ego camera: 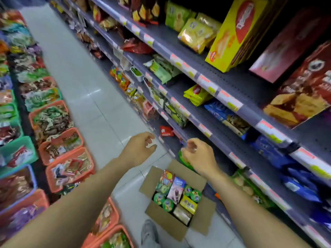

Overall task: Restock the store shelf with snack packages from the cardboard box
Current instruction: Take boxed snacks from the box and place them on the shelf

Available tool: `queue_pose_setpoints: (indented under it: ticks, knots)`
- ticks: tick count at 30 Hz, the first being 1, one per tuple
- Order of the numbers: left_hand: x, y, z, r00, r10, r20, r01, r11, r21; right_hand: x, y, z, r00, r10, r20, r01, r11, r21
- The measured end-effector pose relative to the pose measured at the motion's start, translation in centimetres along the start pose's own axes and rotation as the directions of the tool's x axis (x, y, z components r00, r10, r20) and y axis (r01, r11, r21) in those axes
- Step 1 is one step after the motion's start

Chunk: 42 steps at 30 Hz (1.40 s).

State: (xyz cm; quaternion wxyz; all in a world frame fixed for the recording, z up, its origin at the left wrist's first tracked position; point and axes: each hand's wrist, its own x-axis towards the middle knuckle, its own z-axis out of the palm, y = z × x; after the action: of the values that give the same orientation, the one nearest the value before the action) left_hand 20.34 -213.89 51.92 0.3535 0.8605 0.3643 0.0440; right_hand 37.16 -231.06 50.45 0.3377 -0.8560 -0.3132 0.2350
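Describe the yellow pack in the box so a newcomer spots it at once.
Find the open cardboard box on the floor beside the shelf. Near its right side, below two round green tubs, lies the yellow pack, the only bright-yellow rectangle there.

Both bare forearms are extended forward and converge toward the centre. The left arm (71, 203) is extended from 8 o'clock, the right arm (250, 203) from 4 o'clock. The left hand (140, 149) is held back-up, its fingers (147, 136) curled toward the thumb. The right hand (198, 156), at its 3 o'clock and apart from it, is curled likewise. Whether anything is pinched cannot be told.
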Motion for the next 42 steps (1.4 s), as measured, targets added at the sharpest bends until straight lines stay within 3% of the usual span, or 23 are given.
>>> queue_pose_setpoints:
  ticks: [6, 9, 10, 11, 15, 18, 22, 25, 27, 33, 42]
  knots:
    - [2.6, -12.0, 15.0, 0.967, -0.214, 0.139, 0.227, 0.97, -0.088, 2.8, 14.5, 12.3, 0.982, 0.173, 0.079, -0.165, 0.981, -0.098]
    - [4.1, -18.8, 23.0, 0.938, -0.224, 0.265, 0.223, 0.974, 0.033, 4.7, 22.3, 19.2, 0.963, 0.255, 0.086, -0.244, 0.962, -0.125]
    - [4.6, -20.8, 25.4, 0.948, -0.19, 0.256, 0.161, 0.978, 0.131, 5.4, 24.9, 21.5, 0.954, 0.287, 0.086, -0.276, 0.954, -0.12]
    - [5.2, -22.4, 27.7, 0.946, -0.227, 0.233, 0.193, 0.969, 0.157, 5.9, 27.1, 23.3, 0.945, 0.316, 0.085, -0.307, 0.945, -0.111]
    - [8.6, -30.1, 38.4, 0.886, -0.366, 0.286, 0.39, 0.92, -0.031, 7.8, 35.7, 31.2, 0.906, 0.409, 0.109, -0.393, 0.909, -0.139]
    - [10.0, -33.0, 43.0, 0.852, -0.39, 0.35, 0.43, 0.902, -0.042, 8.3, 39.6, 34.8, 0.891, 0.446, 0.082, -0.434, 0.892, -0.126]
    - [9.5, -36.5, 46.9, 0.862, -0.359, 0.358, 0.404, 0.913, -0.056, 8.1, 42.5, 37.4, 0.869, 0.494, 0.03, -0.481, 0.857, -0.185]
    - [8.8, -37.4, 47.5, 0.857, -0.393, 0.333, 0.462, 0.873, -0.159, 8.1, 42.3, 37.9, 0.859, 0.51, 0.048, -0.497, 0.852, -0.163]
    - [8.6, -36.3, 46.5, 0.849, -0.43, 0.309, 0.502, 0.838, -0.213, 8.0, 41.9, 37.9, 0.867, 0.497, 0.037, -0.494, 0.867, -0.06]
    - [8.0, -33.2, 42.8, 0.849, -0.464, 0.251, 0.524, 0.797, -0.299, 7.3, 38.9, 36.8, 0.904, 0.382, 0.19, -0.408, 0.905, 0.122]
    - [4.4, -27.0, 26.2, 0.882, -0.469, 0.046, 0.448, 0.805, -0.389, 6.1, 26.0, 25.9, 0.939, 0.311, 0.145, -0.343, 0.865, 0.366]
